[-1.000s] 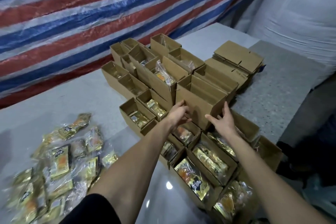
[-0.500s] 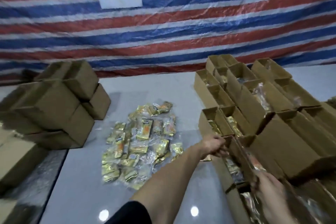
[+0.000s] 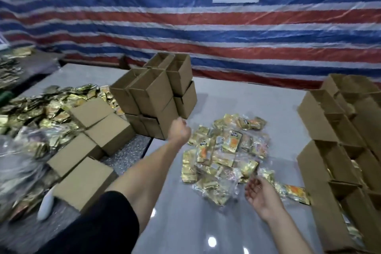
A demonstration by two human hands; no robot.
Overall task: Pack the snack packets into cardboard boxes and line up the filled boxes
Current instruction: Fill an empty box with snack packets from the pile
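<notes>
Left arm reaches toward one o'clock, left hand (image 3: 179,132) drooped, fingers hidden; right hand (image 3: 260,195) at five o'clock, palm up, fingers relaxed

Even, moderately bright light from overhead; 3 small white glare spots on the glossy bench (image 3: 181,222) near; wide-angle bending and motion blur toward the edges.
</notes>
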